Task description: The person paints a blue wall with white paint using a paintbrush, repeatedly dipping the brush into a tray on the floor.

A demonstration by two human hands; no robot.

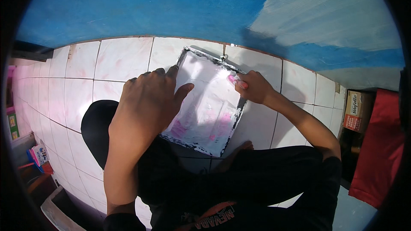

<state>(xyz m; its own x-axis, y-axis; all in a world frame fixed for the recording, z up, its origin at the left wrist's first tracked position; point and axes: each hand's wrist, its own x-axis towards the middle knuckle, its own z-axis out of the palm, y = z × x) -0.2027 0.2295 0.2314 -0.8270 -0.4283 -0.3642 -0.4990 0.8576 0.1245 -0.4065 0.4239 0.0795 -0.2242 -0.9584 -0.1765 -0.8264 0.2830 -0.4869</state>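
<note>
On the tiled floor before me lies a rectangular paint tray [221,109], black-edged and smeared with white paint and pink streaks. My left hand [151,93] is over the tray's left edge, thumb and index finger apart, holding nothing visible; it looks nearer the camera than the tray. At the upper right edge of the tray, my right hand [255,86] is closed around a small pink-and-orange object [243,85]. Its pink end reaches over the white paint, and my fingers hide most of it, so its kind is unclear.
A blue wall [154,6] with a pale painted patch [327,12] rises beyond the floor tiles [122,57]. A printed cardboard box [353,110] and a red cloth [379,154] are at right. An open grey container [54,208] stands lower left. My black-clad knees flank the tray.
</note>
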